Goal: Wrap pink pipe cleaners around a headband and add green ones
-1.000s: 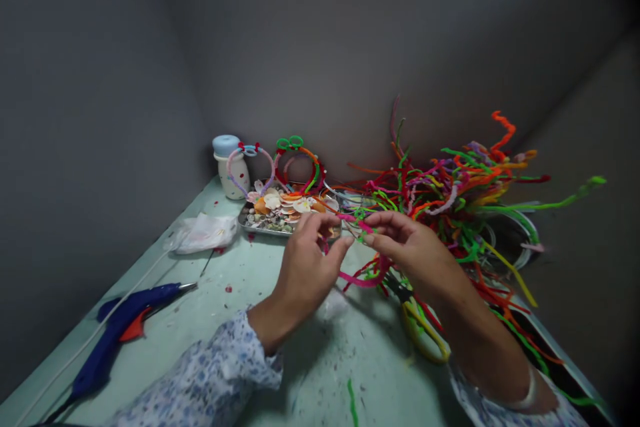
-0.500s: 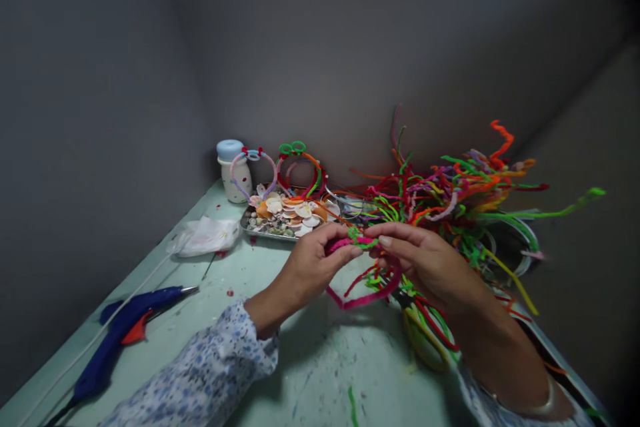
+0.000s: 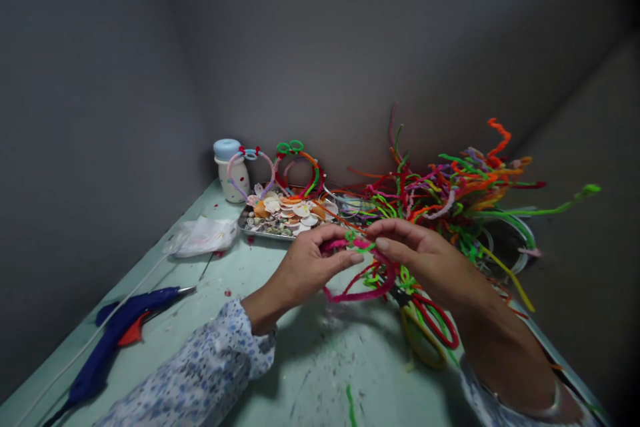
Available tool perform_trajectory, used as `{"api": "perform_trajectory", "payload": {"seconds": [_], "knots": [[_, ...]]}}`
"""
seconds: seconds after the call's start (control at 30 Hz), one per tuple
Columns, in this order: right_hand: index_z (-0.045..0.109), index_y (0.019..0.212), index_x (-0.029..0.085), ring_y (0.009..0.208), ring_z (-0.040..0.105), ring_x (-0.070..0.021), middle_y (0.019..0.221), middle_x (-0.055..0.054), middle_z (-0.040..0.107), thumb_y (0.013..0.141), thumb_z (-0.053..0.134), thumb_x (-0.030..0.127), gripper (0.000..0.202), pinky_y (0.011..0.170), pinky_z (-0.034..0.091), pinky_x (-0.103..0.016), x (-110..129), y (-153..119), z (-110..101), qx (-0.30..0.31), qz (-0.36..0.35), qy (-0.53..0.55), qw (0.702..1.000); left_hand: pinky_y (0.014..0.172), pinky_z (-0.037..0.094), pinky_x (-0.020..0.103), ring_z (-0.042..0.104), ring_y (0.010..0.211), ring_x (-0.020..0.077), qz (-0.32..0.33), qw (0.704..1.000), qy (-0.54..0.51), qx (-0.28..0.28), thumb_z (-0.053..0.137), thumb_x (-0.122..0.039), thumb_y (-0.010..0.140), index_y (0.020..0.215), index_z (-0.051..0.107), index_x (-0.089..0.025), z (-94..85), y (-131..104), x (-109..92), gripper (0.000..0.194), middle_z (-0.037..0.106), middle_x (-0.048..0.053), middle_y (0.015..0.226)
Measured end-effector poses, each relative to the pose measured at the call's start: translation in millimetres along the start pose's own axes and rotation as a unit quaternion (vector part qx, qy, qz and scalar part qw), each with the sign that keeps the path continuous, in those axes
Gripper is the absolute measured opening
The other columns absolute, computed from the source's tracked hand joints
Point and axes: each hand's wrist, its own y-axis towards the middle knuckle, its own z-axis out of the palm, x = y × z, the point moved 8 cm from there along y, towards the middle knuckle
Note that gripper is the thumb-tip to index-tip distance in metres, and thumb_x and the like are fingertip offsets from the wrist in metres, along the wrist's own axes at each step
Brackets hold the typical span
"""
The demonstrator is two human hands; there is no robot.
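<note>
Between my hands hangs a loop of fuzzy magenta pipe cleaner [image 3: 367, 294], with a thin green pipe cleaner [image 3: 351, 237] twisted around its top. My left hand [image 3: 313, 259] pinches the loop's upper left side between thumb and fingers. From the other side, my right hand [image 3: 425, 257] has its thumb and fingertips closed at the green pipe cleaner's right end. Its lower fingers are partly hidden behind the thumb. The loop is held above the table, in front of a heap of coloured pipe cleaners [image 3: 425, 193].
A blue glue gun [image 3: 117, 333] lies at left, near a white packet [image 3: 205, 235]. Behind stand a metal tray [image 3: 270, 235] of shells, fuzzy headbands [image 3: 274, 170] and a lidded white jar [image 3: 234, 177]. Yellow- and red-handled scissors [image 3: 425, 347] lie near my right wrist. Grey walls enclose the table.
The magenta loop's lower part has swung slightly up and looks flatter. My right fingertips have shifted a little at the green pipe cleaner. The view has moved slightly.
</note>
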Motion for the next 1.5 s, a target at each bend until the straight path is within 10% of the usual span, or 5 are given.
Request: {"api": "perform_trajectory", "payload": {"seconds": [0.3,0.53,0.83,1.33,1.5], "knots": [[0.064,0.084,0.021,0.065,0.054,-0.0130,0.073,0.000,0.061,0.084,0.057,0.040,0.020,0.057,0.042,-0.024,18.7,-4.2,3.7,0.001,-0.069,-0.165,0.984,0.064,0.040,0.022,0.053,0.076,0.0118,0.012,0.999,0.043,0.015,0.073,-0.030,0.072,0.092,0.065,-0.015,1.6,-1.1,-0.2,0.026,0.062,0.002,0.087],[0.063,0.094,0.021,0.079,0.059,-0.0139,0.084,-0.002,0.067,0.090,0.052,0.023,0.012,0.072,0.045,-0.025,59.4,-28.3,17.8,-0.022,-0.318,-0.384,0.866,0.070,0.039,0.023,0.050,0.078,0.0122,0.035,0.996,0.066,0.057,0.063,-0.035,0.081,0.097,0.063,-0.015,4.0,-3.3,-5.2,0.026,0.059,0.002,0.088],[0.062,0.097,0.018,0.075,0.055,-0.0143,0.081,-0.003,0.064,0.090,0.053,0.018,0.011,0.070,0.043,-0.026,62.8,-35.3,31.3,0.007,-0.370,-0.453,0.811,0.066,0.036,0.024,0.047,0.073,0.0120,0.109,0.970,0.211,0.049,0.055,-0.025,0.087,0.086,0.065,-0.014,5.7,-4.1,-20.3,0.015,0.054,0.001,0.078],[0.063,0.093,0.018,0.074,0.058,-0.0155,0.079,-0.003,0.066,0.089,0.052,0.018,0.012,0.069,0.046,-0.027,68.6,-41.2,31.5,-0.019,-0.344,-0.461,0.818,0.063,0.032,0.024,0.041,0.069,0.0107,0.070,0.981,0.161,0.087,0.056,-0.037,0.086,0.072,0.062,-0.013,7.7,-3.5,-10.3,0.028,0.046,-0.001,0.072],[0.061,0.103,0.022,0.081,0.063,-0.0146,0.091,-0.003,0.069,0.089,0.055,0.026,0.016,0.072,0.049,-0.025,61.3,-35.0,18.5,-0.053,-0.258,-0.387,0.884,0.060,0.031,0.023,0.040,0.066,0.0101,0.043,0.994,0.075,0.071,0.057,-0.039,0.086,0.081,0.062,-0.014,3.2,-2.8,-6.6,0.026,0.047,-0.002,0.072]]}}
